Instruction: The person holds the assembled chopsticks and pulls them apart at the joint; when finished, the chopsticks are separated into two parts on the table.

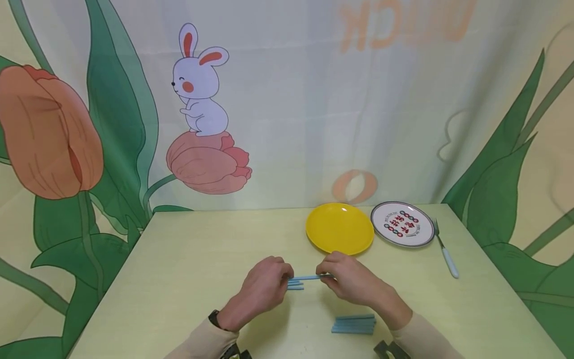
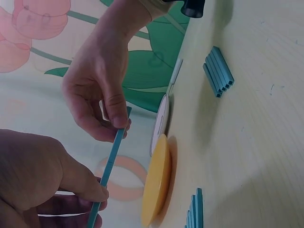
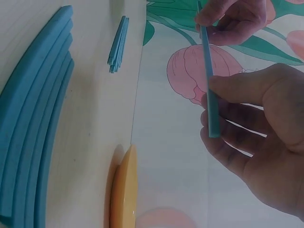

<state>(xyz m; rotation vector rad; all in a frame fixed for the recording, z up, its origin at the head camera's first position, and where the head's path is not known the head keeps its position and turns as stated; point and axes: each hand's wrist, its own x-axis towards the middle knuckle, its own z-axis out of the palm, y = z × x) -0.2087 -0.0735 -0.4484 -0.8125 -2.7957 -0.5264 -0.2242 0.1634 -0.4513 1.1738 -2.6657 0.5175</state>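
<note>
Both hands hold a thin blue stick [image 1: 307, 277] level above the table. My left hand [image 1: 268, 283] pinches its left part between thumb and fingers. The right part is pinched by my right hand [image 1: 352, 279]. A fine seam crosses the blue length [image 2: 110, 162] between the hands in the left wrist view. Below the left fingers lies a small group of blue sticks [image 1: 296, 286], partly hidden by that hand. Closer to me, under the right wrist, a second bundle of blue sticks [image 1: 353, 326] lies side by side; the right wrist view shows these sticks [image 3: 33, 123] up close.
A yellow plate [image 1: 339, 228] stands at the back of the table, just beyond the right hand. Beside it is a white plate [image 1: 402, 224] with a dark rim and red print. A fork [image 1: 446, 254] with a pale handle lies to the right. A printed curtain [image 1: 287, 99] hangs behind.
</note>
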